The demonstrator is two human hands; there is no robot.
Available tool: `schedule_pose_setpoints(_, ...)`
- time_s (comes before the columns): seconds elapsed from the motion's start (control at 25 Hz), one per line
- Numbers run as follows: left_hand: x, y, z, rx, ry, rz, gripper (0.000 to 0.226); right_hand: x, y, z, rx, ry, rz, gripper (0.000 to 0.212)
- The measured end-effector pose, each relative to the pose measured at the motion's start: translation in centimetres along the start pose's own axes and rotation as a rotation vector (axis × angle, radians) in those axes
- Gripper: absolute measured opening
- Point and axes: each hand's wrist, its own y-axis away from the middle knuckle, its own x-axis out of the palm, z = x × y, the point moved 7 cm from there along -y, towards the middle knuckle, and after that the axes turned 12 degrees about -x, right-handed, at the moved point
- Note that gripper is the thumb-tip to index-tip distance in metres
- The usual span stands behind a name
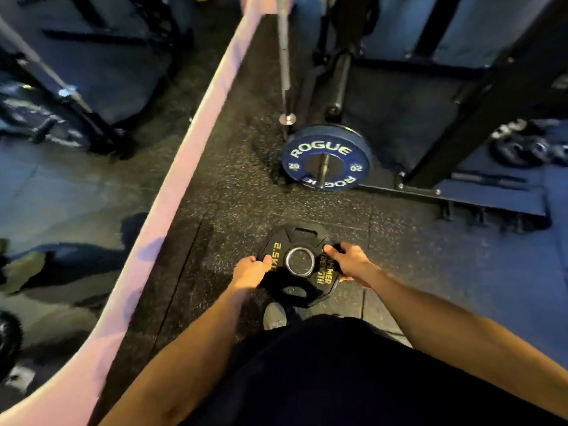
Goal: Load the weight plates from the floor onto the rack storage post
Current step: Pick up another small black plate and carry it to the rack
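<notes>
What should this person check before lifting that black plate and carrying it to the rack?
1. Left hand grips the black plate edge: ok.
2. Right hand grips the opposite edge: ok.
3. Plate off the floor: cannot tell.
4. Path ahead: not ok, the blue plate on its bar lies in front.
5. Free storage post on the rack: cannot tell, none clearly visible.

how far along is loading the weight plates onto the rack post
Nothing looks loaded yet: no storage post with plates on it is in view. In hand: the left hand and right hand both grip the black multi-sided 2.5 kg plate with grip holes over the speckled rubber floor. Left: carrying it to the post; the blue round Rogue 20 plate sits on a barbell sleeve.
</notes>
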Motion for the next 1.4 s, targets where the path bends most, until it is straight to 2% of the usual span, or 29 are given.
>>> schedule_pose_setpoints(0.08,0.8,-0.3,-1.4,0.025,-0.012,0.070,0.062,-0.6,1.2,-1.1,0.028,-0.020,-0.101,0.045)
schedule_pose_setpoints(0.16,1.3,-0.4,-2.7,0.035,0.010,0.147,0.062,-1.3,2.2,-1.6,0.037,-0.054,-0.196,0.039)
schedule_pose_setpoints(0.24,1.4,-0.3,-4.8,0.075,-0.019,0.178,0.049,-2.1,2.7,-1.3,0.018,-0.106,-0.258,0.028)
schedule_pose_setpoints(0.32,0.4,0.4,-7.6,0.179,-0.083,0.144,0.039,-3.3,2.3,-0.4,-0.024,-0.134,-0.296,0.038)
schedule_pose_setpoints(0.4,-1.3,1.5,-10.8,0.254,-0.077,0.116,0.045,-5.0,1.5,1.3,-0.073,-0.153,-0.344,0.057)
schedule_pose_setpoints(0.6,-6.7,5.5,-20.2,0.441,0.085,0.117,0.046,-10.2,2.2,12.2,-0.342,-0.157,-0.443,0.036)
schedule_pose_setpoints(0.84,-13.5,12.9,-29.5,0.618,0.239,0.053,0.055,-16.4,3.7,23.2,-0.512,-0.229,-0.507,0.060)
schedule_pose_setpoints(1.0,-17.9,17.4,-34.7,0.726,0.315,0.007,0.039,-20.3,6.3,30.3,-0.686,-0.207,-0.513,0.032)
schedule_pose_setpoints(1.16,-21.7,22.4,-38.4,0.818,0.390,-0.086,0.049,-23.6,8.5,36.2,-0.799,-0.183,-0.531,0.025)
schedule_pose_setpoints(1.28,-25.0,25.5,-42.0,0.895,0.395,-0.107,0.056,-25.9,8.7,40.5,-0.851,-0.179,-0.547,0.031)
schedule_pose_setpoints(1.4,-27.7,28.0,-45.2,0.971,0.355,-0.172,0.042,-27.6,8.5,44.2,-0.903,-0.178,-0.572,0.048)
